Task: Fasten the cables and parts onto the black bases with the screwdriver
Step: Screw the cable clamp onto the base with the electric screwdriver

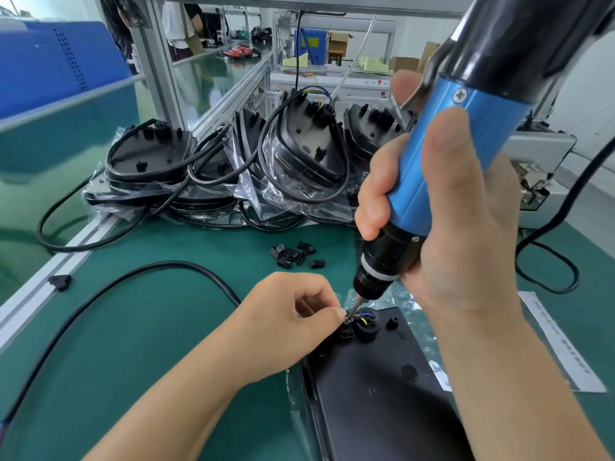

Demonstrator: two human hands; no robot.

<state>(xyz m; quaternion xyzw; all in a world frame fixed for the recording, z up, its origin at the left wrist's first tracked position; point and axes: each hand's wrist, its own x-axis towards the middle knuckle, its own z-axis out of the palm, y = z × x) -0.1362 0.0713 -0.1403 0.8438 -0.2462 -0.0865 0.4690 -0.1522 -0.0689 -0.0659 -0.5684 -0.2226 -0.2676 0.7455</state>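
Note:
A black base (376,387) lies on clear plastic wrap at the near right of the green mat. My right hand (452,227) grips a blue-and-black electric screwdriver (466,134), tilted, its bit tip down at the base's far-left corner. There a black cable (139,281) ends in blue, yellow and black wires (364,318) beside a small black clamp (346,333). My left hand (286,324) pinches the cable end right at the bit tip. The screw itself is hidden.
A pile of black bases with cables in plastic bags (233,161) fills the far side of the mat. Several loose black clips (294,255) lie in the middle. One clip (60,281) sits on the aluminium rail at left. A grey machine (539,174) stands at right.

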